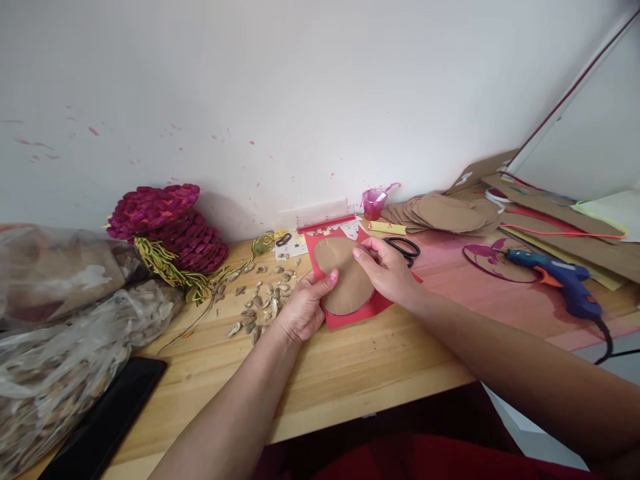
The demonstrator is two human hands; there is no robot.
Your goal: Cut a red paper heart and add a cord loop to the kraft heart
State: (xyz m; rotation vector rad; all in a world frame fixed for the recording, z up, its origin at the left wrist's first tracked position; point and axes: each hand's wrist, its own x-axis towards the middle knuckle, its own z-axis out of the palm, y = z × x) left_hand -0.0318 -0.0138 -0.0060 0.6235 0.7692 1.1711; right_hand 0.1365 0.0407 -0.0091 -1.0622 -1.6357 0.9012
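A round brown cardboard piece (343, 283) lies against a sheet of red paper (367, 311), both between my hands. My left hand (307, 303) grips the lower left edge, thumb on top of the cardboard and fingers beneath. At the upper right edge, my right hand (383, 265) holds the cardboard, its thumb on top. The red paper shows around the cardboard on several sides. Just behind my right hand, black-handled scissors (407, 249) lie on the table, partly hidden. Peanut shells (270, 300) are scattered left of the cardboard.
A magenta stack (170, 230) and plastic bags (100, 333) stand left, near a black flat object (110, 413). Cardboard rounds (445, 213) and a pink cup (374, 204) sit at the back. A blue glue gun (570, 280) with its cord lies right. The table's front edge (373, 408) is near.
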